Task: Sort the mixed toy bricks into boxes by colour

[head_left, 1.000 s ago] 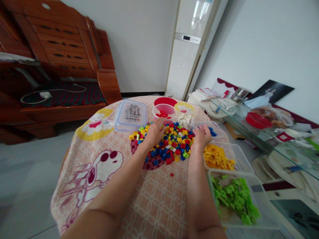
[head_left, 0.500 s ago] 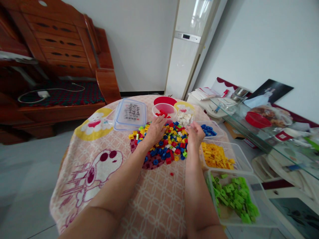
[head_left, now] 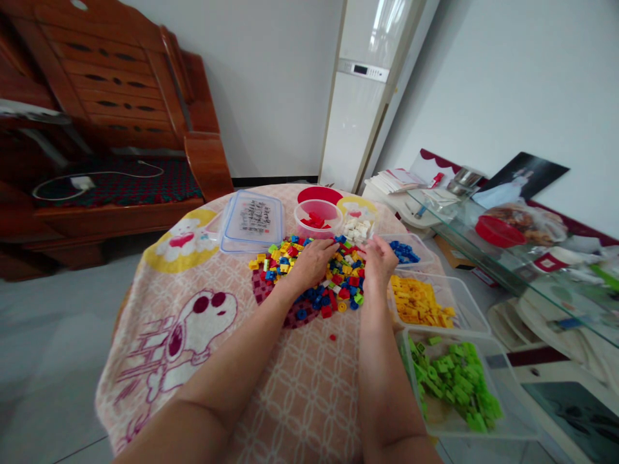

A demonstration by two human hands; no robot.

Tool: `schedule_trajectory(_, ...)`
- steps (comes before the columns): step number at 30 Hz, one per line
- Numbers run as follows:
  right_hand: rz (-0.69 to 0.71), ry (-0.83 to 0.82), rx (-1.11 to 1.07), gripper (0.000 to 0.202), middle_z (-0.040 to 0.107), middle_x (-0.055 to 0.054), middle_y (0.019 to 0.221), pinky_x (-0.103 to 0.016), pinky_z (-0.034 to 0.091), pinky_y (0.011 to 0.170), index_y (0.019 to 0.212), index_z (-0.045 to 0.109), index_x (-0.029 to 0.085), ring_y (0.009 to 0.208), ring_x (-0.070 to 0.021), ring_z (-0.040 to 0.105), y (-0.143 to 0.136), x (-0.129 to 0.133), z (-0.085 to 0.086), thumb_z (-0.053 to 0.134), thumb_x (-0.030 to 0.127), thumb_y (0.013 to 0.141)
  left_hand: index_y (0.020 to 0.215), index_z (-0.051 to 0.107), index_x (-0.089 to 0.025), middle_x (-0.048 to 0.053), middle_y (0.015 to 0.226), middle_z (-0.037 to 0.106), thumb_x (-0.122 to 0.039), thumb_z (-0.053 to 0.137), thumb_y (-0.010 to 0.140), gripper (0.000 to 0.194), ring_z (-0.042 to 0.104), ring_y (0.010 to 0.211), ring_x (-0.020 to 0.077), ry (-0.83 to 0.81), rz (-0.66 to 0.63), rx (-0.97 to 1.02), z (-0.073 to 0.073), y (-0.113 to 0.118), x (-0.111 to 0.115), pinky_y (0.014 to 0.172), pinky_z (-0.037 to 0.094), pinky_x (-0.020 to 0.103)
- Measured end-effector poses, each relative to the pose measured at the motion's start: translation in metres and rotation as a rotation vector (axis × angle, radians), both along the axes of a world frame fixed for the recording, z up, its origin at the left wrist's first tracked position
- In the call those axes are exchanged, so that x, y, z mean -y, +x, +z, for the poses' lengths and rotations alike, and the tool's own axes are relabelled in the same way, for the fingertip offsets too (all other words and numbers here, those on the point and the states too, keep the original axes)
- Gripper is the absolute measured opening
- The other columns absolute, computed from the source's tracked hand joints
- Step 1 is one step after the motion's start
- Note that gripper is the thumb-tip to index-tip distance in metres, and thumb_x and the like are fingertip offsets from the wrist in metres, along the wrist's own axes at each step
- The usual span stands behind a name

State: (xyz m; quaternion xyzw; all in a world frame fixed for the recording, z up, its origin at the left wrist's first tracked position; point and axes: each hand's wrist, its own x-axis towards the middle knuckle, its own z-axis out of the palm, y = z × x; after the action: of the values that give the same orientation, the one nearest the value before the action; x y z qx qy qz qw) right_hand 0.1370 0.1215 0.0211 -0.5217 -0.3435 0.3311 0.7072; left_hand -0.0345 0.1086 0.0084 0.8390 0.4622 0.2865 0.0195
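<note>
A heap of mixed toy bricks (head_left: 345, 277) in red, blue, yellow, green and white lies on the tablecloth. Over its middle is my left hand (head_left: 313, 265), palm down, with fingers stretched to the right and touching the bricks. My right hand (head_left: 380, 259) is at the heap's right edge, its fingertips pinched together; whatever they hold is too small to make out. Just beyond the heap, a pinkish bowl (head_left: 333, 227) contains red bricks (head_left: 315, 220). White bricks (head_left: 358, 229) are piled beside that bowl.
Along the right edge stand clear containers of blue bricks (head_left: 404, 252), yellow bricks (head_left: 418, 303) and green bricks (head_left: 457, 380). A lidded plastic box (head_left: 254, 222) and a red round lid (head_left: 319, 194) are at the back. One red piece (head_left: 333, 338) lies nearer me. A glass shelf (head_left: 522, 270) is at right.
My left hand has shifted right and slightly nearer me, away from the bowl's edge and onto the heap. My right hand has stayed about where it was.
</note>
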Motion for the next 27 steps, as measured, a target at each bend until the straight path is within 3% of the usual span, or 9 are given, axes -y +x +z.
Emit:
schedule_trajectory(7, 0.005, 0.009, -0.003, 0.055, 0.078, -0.009, 0.099, -0.037, 0.066, 0.069, 0.117, 0.074, 0.011, 0.078, -0.0221, 0.075, 0.001, 0.0, -0.001, 0.071, 0.033, 0.067, 0.126, 0.072, -0.013, 0.016, 0.127, 0.072, -0.002, 0.044, 0.09, 0.047, 0.068, 0.12, 0.0264, -0.005, 0.021, 0.091, 0.003, -0.002, 0.0, 0.109, 0.056, 0.044)
schedule_trajectory(14, 0.003, -0.001, 0.003, 0.055, 0.078, -0.01, 0.101, -0.038, 0.066, 0.074, 0.118, 0.074, 0.011, 0.082, -0.0237, 0.076, 0.002, 0.0, -0.001, 0.07, 0.034, 0.069, 0.143, 0.06, -0.015, 0.016, 0.147, 0.062, -0.012, 0.045, 0.096, 0.049, 0.055, 0.14, 0.0269, 0.084, 0.115, 0.269, 0.006, -0.016, -0.005, 0.122, 0.045, 0.051)
schedule_trajectory(22, 0.009, -0.012, -0.012, 0.051, 0.078, -0.008, 0.096, -0.035, 0.066, 0.07, 0.114, 0.075, 0.011, 0.08, -0.0223, 0.076, 0.002, 0.0, 0.0, 0.071, 0.033, 0.068, 0.144, 0.057, -0.01, 0.019, 0.153, 0.057, -0.011, 0.049, 0.091, 0.053, 0.047, 0.148, 0.0295, 0.083, 0.13, 0.193, -0.004, -0.029, -0.012, 0.126, 0.038, 0.056)
schedule_trajectory(27, 0.003, -0.02, -0.01, 0.05, 0.079, -0.01, 0.098, -0.036, 0.066, 0.069, 0.114, 0.076, 0.011, 0.081, -0.0236, 0.076, 0.003, 0.0, 0.001, 0.071, 0.033, 0.069, 0.139, 0.063, -0.018, 0.013, 0.145, 0.064, -0.013, 0.053, 0.092, 0.048, 0.056, 0.14, 0.0274, 0.075, 0.108, 0.21, 0.009, -0.024, -0.004, 0.122, 0.044, 0.052)
